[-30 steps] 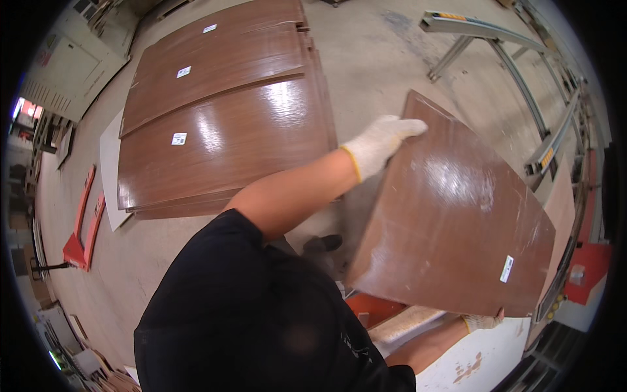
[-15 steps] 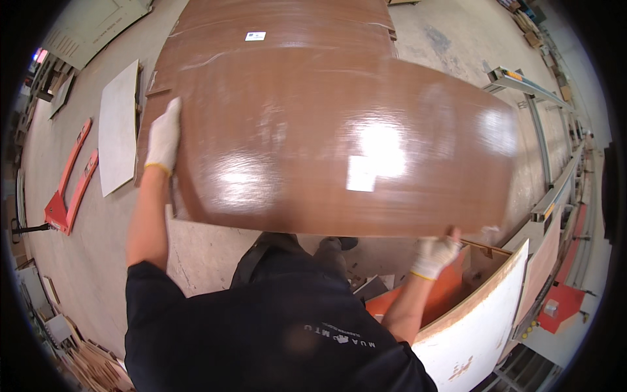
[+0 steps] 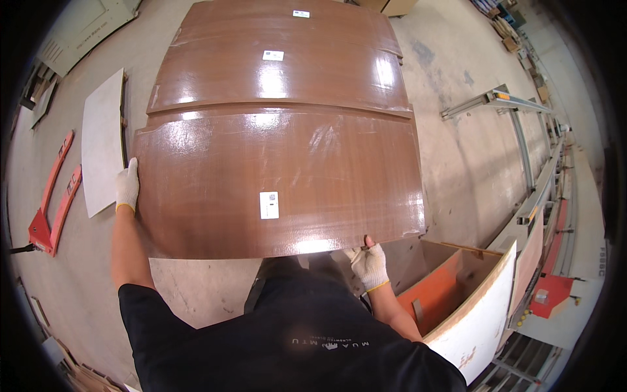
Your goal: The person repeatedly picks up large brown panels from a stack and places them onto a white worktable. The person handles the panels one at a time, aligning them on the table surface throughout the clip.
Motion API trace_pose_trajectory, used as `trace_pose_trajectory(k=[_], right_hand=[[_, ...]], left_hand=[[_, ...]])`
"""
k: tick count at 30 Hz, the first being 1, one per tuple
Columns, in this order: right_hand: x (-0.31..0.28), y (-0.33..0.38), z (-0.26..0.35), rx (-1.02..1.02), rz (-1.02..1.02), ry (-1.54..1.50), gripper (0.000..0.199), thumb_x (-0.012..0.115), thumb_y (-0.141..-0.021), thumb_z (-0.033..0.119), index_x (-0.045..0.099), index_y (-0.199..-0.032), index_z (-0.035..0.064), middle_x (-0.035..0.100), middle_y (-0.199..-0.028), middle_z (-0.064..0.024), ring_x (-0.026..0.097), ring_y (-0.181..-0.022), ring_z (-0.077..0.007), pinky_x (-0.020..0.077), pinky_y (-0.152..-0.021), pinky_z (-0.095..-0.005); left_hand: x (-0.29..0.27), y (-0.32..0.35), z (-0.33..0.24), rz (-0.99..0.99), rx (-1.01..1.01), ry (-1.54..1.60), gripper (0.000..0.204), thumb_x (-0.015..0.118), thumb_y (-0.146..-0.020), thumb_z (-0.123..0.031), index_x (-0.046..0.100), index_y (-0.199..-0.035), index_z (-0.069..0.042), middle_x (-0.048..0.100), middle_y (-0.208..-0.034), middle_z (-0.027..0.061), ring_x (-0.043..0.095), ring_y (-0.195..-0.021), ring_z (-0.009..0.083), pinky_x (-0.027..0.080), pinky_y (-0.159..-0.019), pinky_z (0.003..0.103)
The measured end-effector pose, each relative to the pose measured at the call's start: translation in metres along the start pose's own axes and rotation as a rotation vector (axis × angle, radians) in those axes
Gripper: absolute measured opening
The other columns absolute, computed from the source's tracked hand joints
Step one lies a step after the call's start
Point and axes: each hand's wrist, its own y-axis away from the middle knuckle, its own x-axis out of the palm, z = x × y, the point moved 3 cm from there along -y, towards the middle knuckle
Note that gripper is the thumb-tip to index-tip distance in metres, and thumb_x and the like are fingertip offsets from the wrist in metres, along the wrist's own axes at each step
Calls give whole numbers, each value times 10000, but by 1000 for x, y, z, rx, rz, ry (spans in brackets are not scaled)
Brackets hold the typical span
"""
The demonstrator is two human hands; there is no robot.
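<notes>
Brown panel [image 3: 339, 170] lies before you, nearest of the brown sheets [image 3: 215, 72]. Your right hand [image 3: 369, 264] is curled round its near edge; your left hand [image 3: 128, 186] meets its left edge (finger closure cannot be determined).

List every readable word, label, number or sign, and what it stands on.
White label on near brown panel: too small to read.
Two white labels on panels behind: too small.
Black shirt: pale lettering, not transcribed.
Red pallet-jack forks: marks too small.
Pale cabinet, upper left: lettering, not transcribed.
Pale surface, right edge: characters, not transcribed.
</notes>
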Motion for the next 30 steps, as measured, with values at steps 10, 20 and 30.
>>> trace_pose_trajectory(k=[10,20,30], right_hand=[[-6,-19,41,137,-124,734,299,650,-1023,284,668,-1101,-3,743,-1013,-190,748,-852,-352,648,-754,-500],[-57,26,32,259,-345,1047,261,633,-1002,229,654,-1121,-2,733,-932,-142,745,-752,-266,616,-622,-393],[-34,59,27,192,-173,1689,406,591,-926,261,678,-1227,3,701,-1214,-266,651,-1188,-417,505,-1012,-450]], left_hand=[[23,-51,-19,-24,5,-120,779,434,-1017,-642,692,-1184,73,676,-1189,336,621,-1177,499,461,-1030,536],[18,47,-30,-201,-55,-267,792,500,-1002,-611,549,-1436,50,595,-1402,303,565,-1306,451,435,-1118,479],[84,282,-205,-131,1065,8,348,692,-842,-102,630,-1165,14,580,-1309,247,502,-1259,485,349,-1111,640]])
